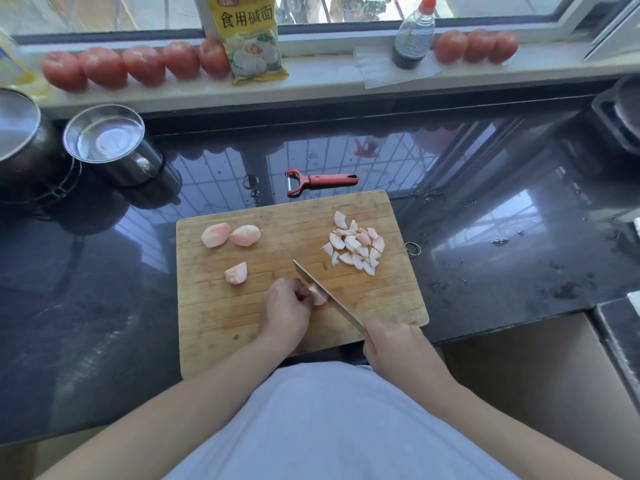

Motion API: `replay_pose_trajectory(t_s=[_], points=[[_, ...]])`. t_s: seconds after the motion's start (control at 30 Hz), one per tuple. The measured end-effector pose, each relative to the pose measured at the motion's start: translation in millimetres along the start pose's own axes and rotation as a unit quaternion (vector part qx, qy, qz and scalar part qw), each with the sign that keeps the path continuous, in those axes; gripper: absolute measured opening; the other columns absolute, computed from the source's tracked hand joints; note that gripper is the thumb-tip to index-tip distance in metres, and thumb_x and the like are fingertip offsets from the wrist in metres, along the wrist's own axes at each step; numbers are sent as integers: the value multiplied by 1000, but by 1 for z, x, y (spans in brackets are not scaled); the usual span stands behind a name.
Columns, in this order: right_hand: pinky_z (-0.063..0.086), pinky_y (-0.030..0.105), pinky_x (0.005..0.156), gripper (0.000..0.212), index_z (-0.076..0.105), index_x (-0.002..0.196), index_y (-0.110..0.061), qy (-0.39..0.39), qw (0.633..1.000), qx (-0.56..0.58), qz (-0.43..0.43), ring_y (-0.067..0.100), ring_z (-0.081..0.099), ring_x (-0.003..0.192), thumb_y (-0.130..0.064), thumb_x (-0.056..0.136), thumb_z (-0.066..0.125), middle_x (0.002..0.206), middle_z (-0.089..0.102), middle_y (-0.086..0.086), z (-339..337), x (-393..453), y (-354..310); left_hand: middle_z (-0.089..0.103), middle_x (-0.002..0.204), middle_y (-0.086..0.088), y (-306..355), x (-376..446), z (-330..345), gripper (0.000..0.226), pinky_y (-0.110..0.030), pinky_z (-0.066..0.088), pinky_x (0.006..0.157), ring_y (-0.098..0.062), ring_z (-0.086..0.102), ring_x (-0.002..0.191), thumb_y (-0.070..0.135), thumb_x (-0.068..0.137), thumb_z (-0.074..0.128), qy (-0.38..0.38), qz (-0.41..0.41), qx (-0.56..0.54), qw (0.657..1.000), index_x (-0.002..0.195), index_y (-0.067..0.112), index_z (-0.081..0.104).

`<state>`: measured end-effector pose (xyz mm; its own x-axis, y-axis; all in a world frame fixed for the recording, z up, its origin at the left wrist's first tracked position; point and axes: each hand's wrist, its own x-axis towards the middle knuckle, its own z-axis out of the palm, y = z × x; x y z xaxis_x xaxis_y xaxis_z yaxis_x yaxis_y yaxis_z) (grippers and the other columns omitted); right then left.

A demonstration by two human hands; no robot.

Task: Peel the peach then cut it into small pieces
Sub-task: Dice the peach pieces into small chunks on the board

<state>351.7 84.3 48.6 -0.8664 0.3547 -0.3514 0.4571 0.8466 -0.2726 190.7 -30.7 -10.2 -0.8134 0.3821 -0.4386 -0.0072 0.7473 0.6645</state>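
Observation:
A wooden cutting board lies on the dark counter. My left hand presses a peeled peach chunk onto the board. My right hand grips the handle of a knife, whose blade rests against that chunk. A heap of small cut peach pieces sits at the board's right rear. Two larger peeled peach pieces lie at the left rear, and one wedge lies left of my left hand.
A red peeler lies on the counter just behind the board. Steel pots stand at the left. Tomatoes, a yellow packet and a dark bottle line the windowsill. A stove is at the right.

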Motion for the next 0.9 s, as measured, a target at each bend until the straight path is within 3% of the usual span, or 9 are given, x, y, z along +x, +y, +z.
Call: replay_pose_trajectory(t_s=[0.1, 0.2, 0.3, 0.43, 0.63, 0.9], points=[[39, 41, 41, 32, 35, 70, -19, 5, 1000, -5, -7, 30, 36, 44, -4, 82, 60, 52, 28, -8, -1, -3, 1, 68, 91, 2, 0, 0, 0, 28, -24, 36, 63, -19, 60, 88, 16, 90, 74, 1, 2, -3, 1000, 67, 28, 63], [37, 40, 35, 37, 33, 69, -20, -2, 1000, 2, -9, 28, 31, 40, -2, 75, 65, 53, 30, -8, -2, -3, 2, 67, 94, 1, 0, 0, 0, 25, -29, 38, 72, -20, 59, 91, 17, 91, 72, 1, 5, 5, 1000, 69, 28, 64], [41, 41, 46, 25, 38, 72, -16, 4, 1000, -9, -2, 32, 39, 50, -5, 86, 57, 59, 39, -2, 1, -1, 3, 67, 95, 2, 1, 0, -1, 28, -29, 38, 73, -18, 58, 91, 17, 92, 71, 1, 6, 11, 1000, 69, 30, 63], [34, 34, 58, 16, 42, 83, -15, -41, 998, -27, 27, 32, 46, 66, -12, 99, 44, 64, 39, -2, 1, 7, 0, 65, 97, 4, 0, 1, 0, 27, -28, 38, 77, -17, 58, 95, 19, 92, 72, -4, 7, 19, 1000, 69, 31, 63], [51, 41, 60, 20, 43, 82, -15, 5, 999, 6, 33, 36, 62, 68, -16, 101, 47, 73, 62, 10, 6, 34, -18, 64, 99, 4, 0, 0, -2, 25, -28, 34, 80, -16, 54, 95, 19, 89, 76, -4, 21, 13, 1000, 68, 26, 66], [49, 44, 56, 19, 41, 80, -17, -13, 998, 34, 53, 33, 59, 63, -16, 98, 49, 69, 61, 9, -4, -1, -1, 68, 95, 2, -4, 2, 1, 28, -28, 38, 72, -19, 62, 93, 21, 88, 79, 0, 12, 1, 1000, 67, 29, 64]])
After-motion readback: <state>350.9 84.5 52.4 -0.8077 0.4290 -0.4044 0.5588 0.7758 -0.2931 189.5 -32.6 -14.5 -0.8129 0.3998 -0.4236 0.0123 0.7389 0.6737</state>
